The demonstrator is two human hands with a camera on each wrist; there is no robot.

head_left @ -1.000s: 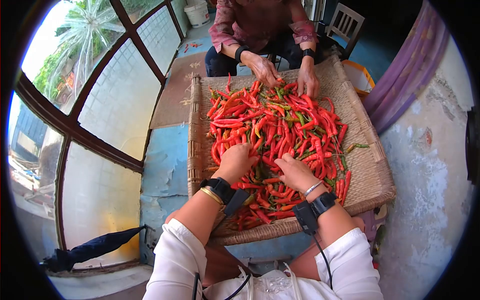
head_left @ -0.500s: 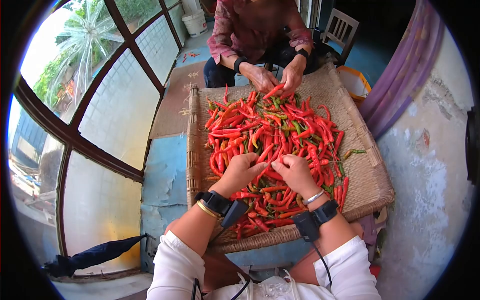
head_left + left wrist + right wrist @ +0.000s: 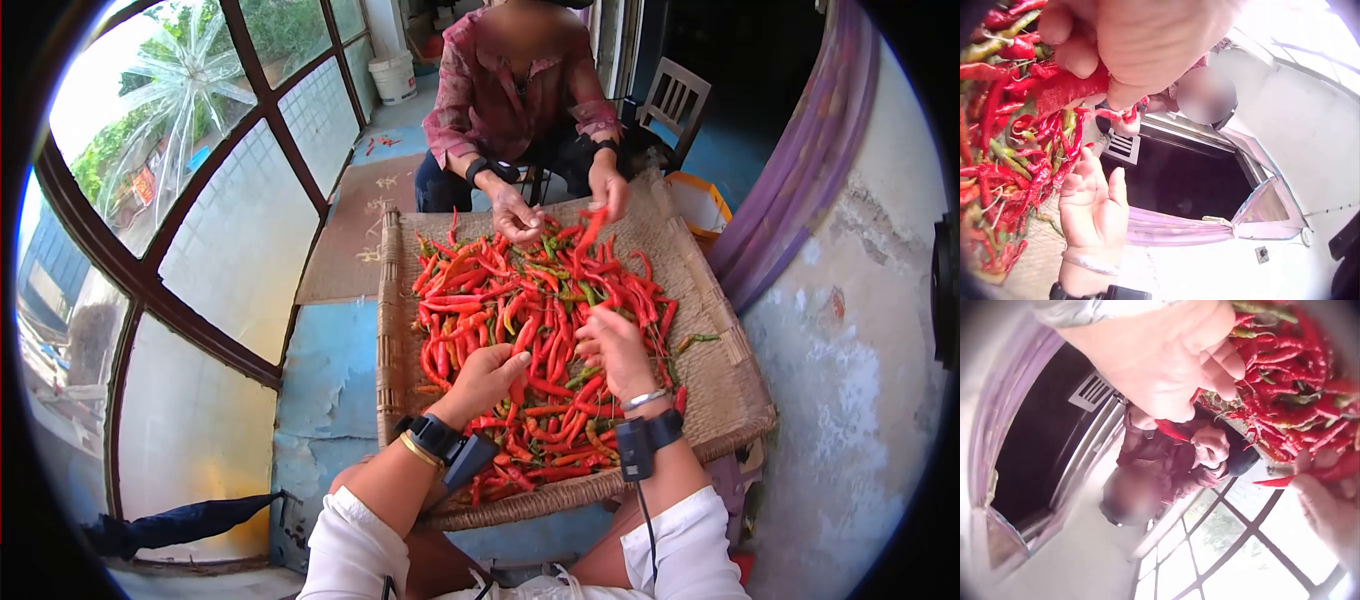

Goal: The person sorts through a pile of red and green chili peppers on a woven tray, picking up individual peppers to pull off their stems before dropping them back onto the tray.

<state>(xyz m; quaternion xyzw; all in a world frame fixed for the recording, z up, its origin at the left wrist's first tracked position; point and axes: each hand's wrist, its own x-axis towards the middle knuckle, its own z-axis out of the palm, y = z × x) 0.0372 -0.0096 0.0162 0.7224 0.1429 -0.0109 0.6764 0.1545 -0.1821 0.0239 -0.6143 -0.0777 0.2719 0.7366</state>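
My left hand (image 3: 482, 382) pinches a red chili pepper (image 3: 1063, 92) between thumb and fingers, just over the heap. The pepper's pointed tip sticks out past the fingers in the right wrist view. To the right, my right hand (image 3: 618, 352) hovers above the chilies with its fingers loosely extended; the left wrist view shows its bare palm. Beneath both hands spreads a heap of red chili peppers (image 3: 465, 300), with some green ones mixed in. They lie on a woven tray (image 3: 540, 510).
Across the tray sits another person (image 3: 510, 95), a red chili (image 3: 592, 232) held in one hand. A window wall (image 3: 220, 250) runs along the left, with a folded dark umbrella (image 3: 200, 522) below. Behind are a white bucket (image 3: 393, 80), a chair (image 3: 678, 105) and a purple curtain (image 3: 780, 190).
My hands came up from the heap and met at a chili; now the right has moved away to the right, fingers loosened. The other person's hands have separated, one carrying a chili.
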